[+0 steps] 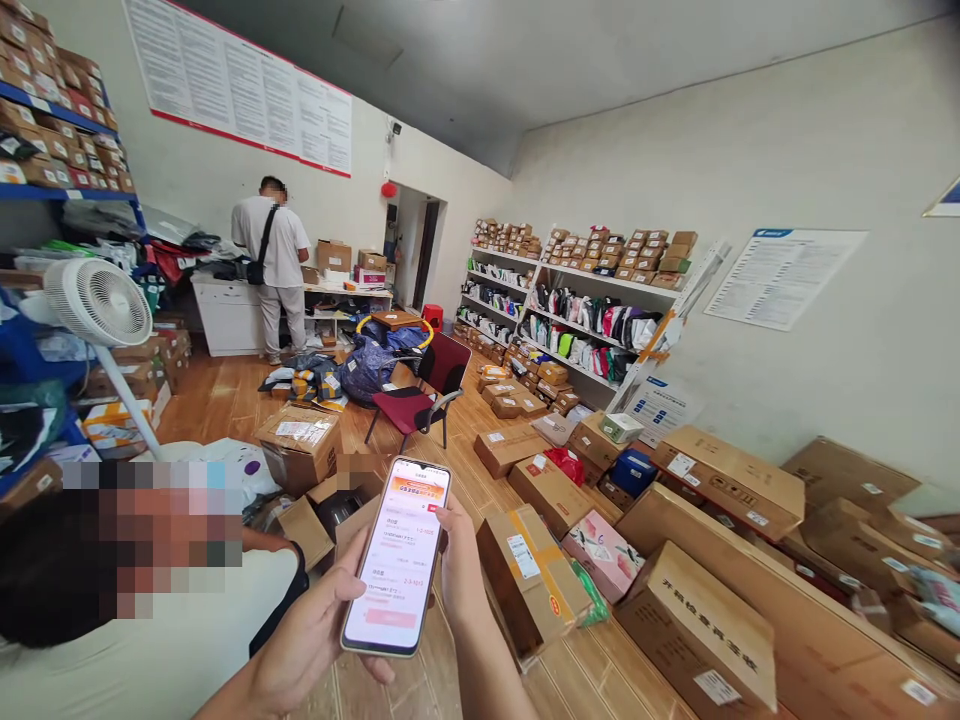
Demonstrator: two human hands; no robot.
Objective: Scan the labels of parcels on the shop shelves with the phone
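Note:
A smartphone with a lit screen is held upright in front of me, tilted slightly to the right. My left hand wraps round its left edge and lower back, the thumb lying at the screen's edge. On the other side, my right hand grips the upper right edge, its thumb near a red button on the screen. The screen shows a list with text, red numbers and an orange banner. Behind the phone, an opened carton with a dark object inside stands on the floor.
Close at left is a person in a pale top; another stands at the back counter. A white fan and a red chair stand here. Cartons crowd the floor at right. Shelves hold parcels.

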